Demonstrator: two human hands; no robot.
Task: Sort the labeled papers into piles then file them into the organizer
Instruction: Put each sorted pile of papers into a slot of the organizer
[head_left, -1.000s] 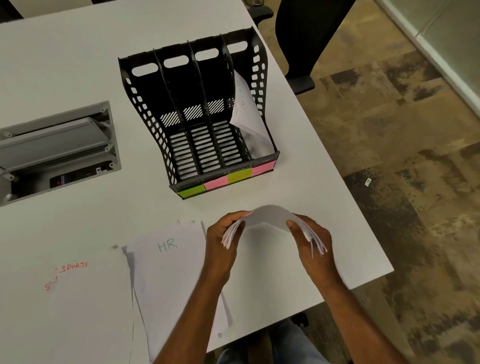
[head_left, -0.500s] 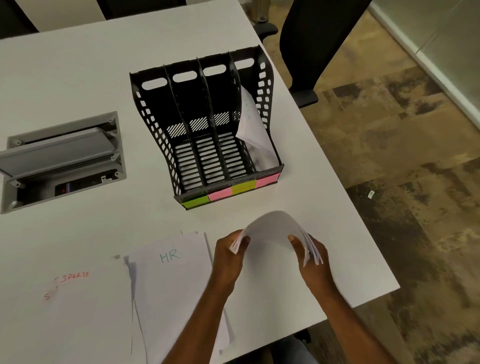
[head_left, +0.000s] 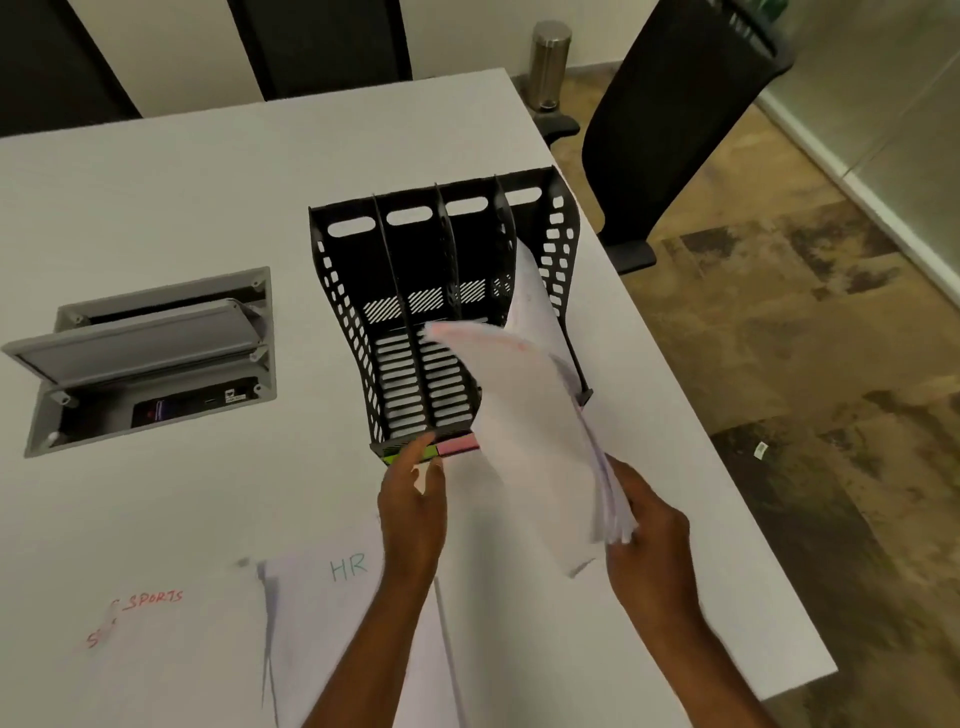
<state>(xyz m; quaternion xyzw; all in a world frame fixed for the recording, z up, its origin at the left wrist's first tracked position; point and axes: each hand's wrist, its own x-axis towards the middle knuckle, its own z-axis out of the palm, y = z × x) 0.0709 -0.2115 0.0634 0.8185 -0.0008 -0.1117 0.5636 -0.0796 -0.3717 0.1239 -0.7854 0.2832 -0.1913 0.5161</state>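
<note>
**Paper sheaf held over the organizer's front edge**

Head view. A black four-slot organizer (head_left: 415, 322) stands on the white table (head_left: 182, 208), its open side toward the person. Coloured sticky labels run along its front lip; a green one (head_left: 410, 455) and a pink one (head_left: 457, 445) show, the rest being covered by paper. The far-right slot already holds white sheets (head_left: 530, 291), which lean against the divider on their left.

The right hand (head_left: 649, 535) grips a sheaf of white papers (head_left: 524, 431) at its near right corner, fingers curled round the edge. The sheaf is lifted and tilted, blurred, with faint red lettering at its top that cannot be read. It covers the right half of the organizer's front; which slot it is aligned with cannot be told.

The left hand (head_left: 413, 499) is just in front of the organizer, index finger extended to the green label. Whether its other fingers pinch the sheaf's lower left edge cannot be told.

Two piles lie flat on the near table: one marked "HR" (head_left: 332, 613) in blue, partly under the left forearm, and one marked "SPORTS" (head_left: 171, 654) in red, to its left.

A grey cable hatch (head_left: 150, 353), lid raised, is set into the table left of the organizer. A black chair (head_left: 670, 119) stands beyond the table's right edge.
</note>
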